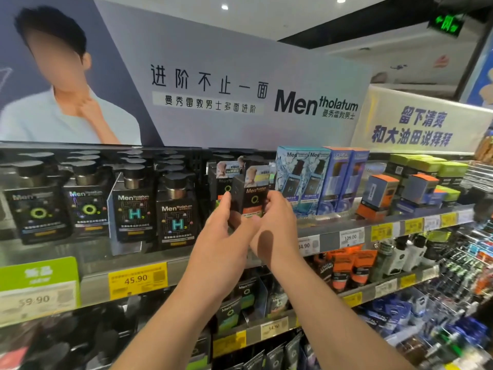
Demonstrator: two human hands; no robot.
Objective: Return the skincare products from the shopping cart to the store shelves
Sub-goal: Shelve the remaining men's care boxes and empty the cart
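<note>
Head view: both hands hold one dark box (250,198) upright at the top shelf (346,233), in front of matching dark boxes (222,180). Left hand (226,231) grips its left edge, right hand (274,222) pinches its right side and bottom. Blue boxes (304,177) just right, black pump bottles (133,206) left, yellow price tags (137,280) below.

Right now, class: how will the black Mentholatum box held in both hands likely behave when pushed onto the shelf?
The black Mentholatum box looks like thin card, so probably light and crushable. Tall and narrow, it may tip. The left hand and right hand steady it.
</note>
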